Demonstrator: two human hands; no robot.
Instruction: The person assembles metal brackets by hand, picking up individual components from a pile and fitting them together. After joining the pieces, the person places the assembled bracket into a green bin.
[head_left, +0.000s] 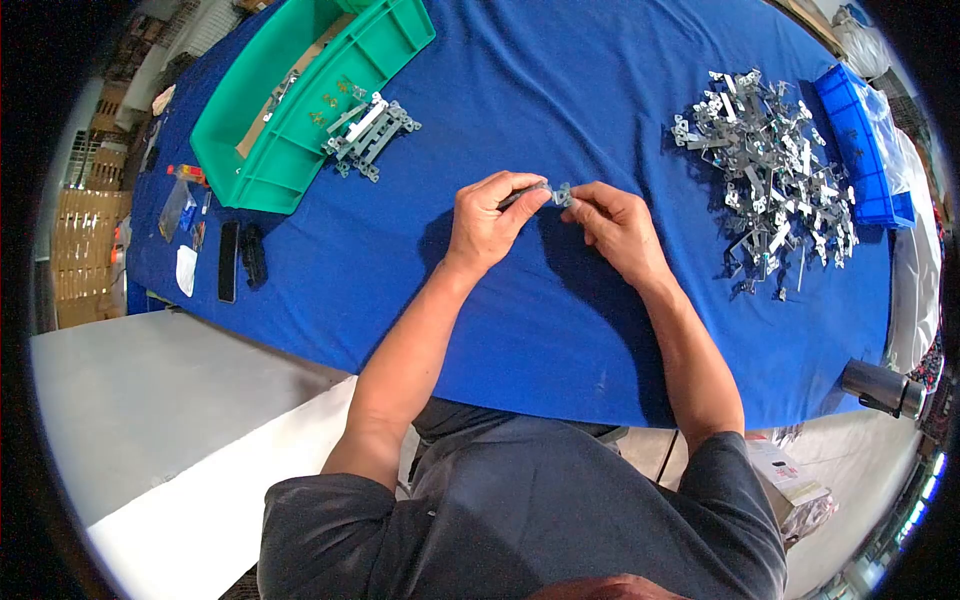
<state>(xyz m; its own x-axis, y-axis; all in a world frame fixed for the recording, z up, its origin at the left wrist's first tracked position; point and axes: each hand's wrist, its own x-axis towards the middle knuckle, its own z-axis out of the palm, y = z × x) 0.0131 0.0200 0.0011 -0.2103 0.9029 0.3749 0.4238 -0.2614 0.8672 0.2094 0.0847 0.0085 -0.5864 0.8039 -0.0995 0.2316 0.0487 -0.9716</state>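
Over the middle of the blue cloth, my left hand [487, 222] is closed on a small metal bracket [563, 194], its thumb and fingers pinching the left part. My right hand [617, 229] pinches the bracket's right end between thumb and fingertips. Much of the bracket is hidden by the fingers. To the left of my hands lies a small stack of similar metal brackets [376, 136], with a few brass-coloured pieces [330, 101] just behind it. Off to the right is a large loose heap of metal brackets [770, 180].
A green bin [285, 125] stands at the back left, a blue crate [860, 150] at the far right. Near the left edge lie a phone [229, 262] and a dark object [254, 257]. A dark cylinder [884, 388] sits by the right front edge of the blue cloth [560, 330].
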